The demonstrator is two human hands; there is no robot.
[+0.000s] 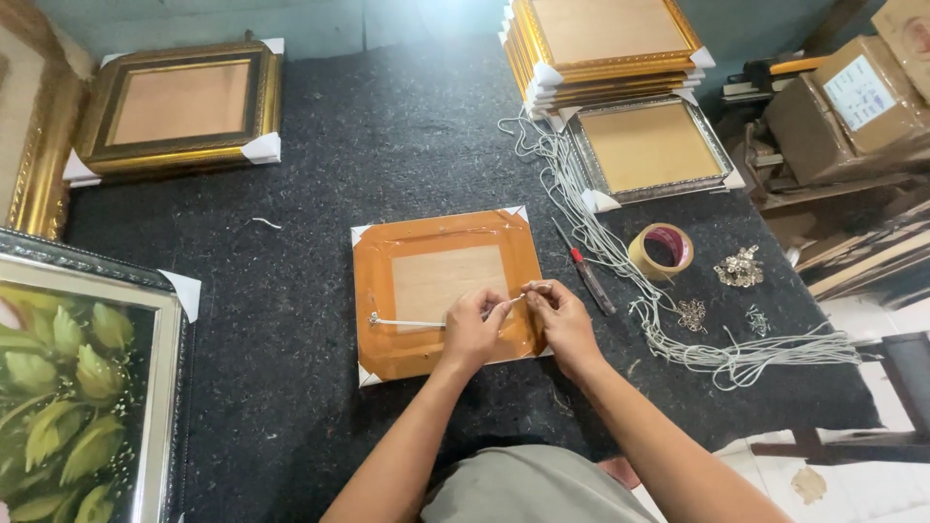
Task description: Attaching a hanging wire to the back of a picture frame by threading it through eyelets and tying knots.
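An orange picture frame point(441, 291) lies face down at the centre of the dark felt counter point(320, 174). Both forearms reach in from six o'clock. The left hand point(473, 327) rests on the frame's back, fingers curled and pinching a white cord point(407, 323) that runs toward nine o'clock. The right hand point(560, 320), at three o'clock of it, pinches the cord's other end. A tape roll point(662, 250) sits at two o'clock.
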